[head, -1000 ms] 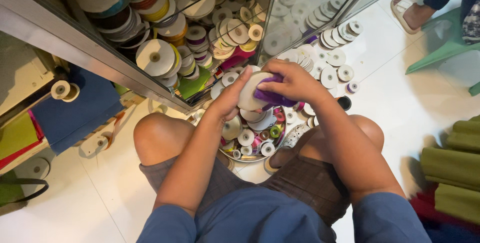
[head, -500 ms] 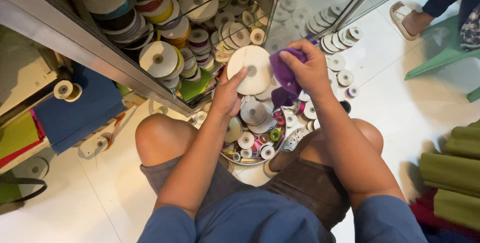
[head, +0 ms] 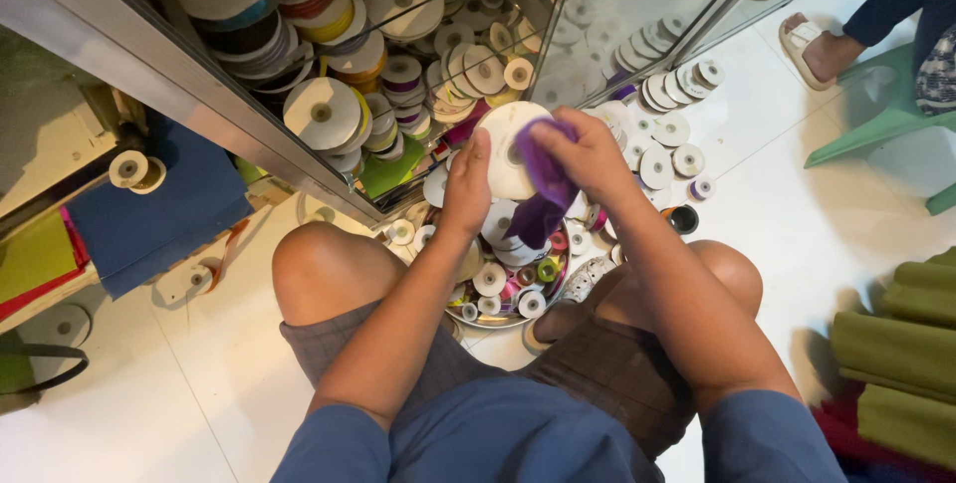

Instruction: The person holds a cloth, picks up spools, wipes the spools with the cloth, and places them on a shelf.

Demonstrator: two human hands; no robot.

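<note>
Left hand [head: 466,189] gripped the edge of a white ribbon spool [head: 508,149], held up over the round tray [head: 495,322] between the knees. Right hand [head: 588,154] pressed a purple cloth [head: 543,189] against the spool face, fingers clenched on it; wiping looked mid-way. Tray held many small spools (mixed colours). Glass cabinet [head: 329,95] shelves were packed with spools; more sat on the floor [head: 797,234].
</note>
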